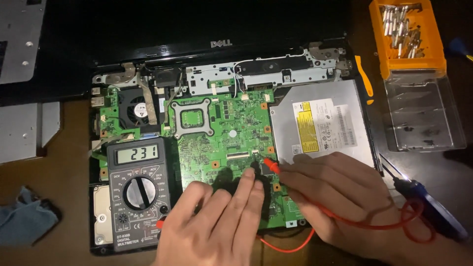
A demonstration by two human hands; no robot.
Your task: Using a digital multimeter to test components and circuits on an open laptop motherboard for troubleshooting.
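Red probe point(272, 166) is held in the closed fingers of the right hand point(340, 197), its tip touching the green board point(221, 133). A black probe, mostly hidden, is pinched by the left hand point(217, 221) just beside it. A red wire point(295, 244) is looped below the hands. A grey meter point(139, 194) is laid to the left. A silver disc drive point(320, 123) is seen to the right, an orange box point(409, 34) further off.
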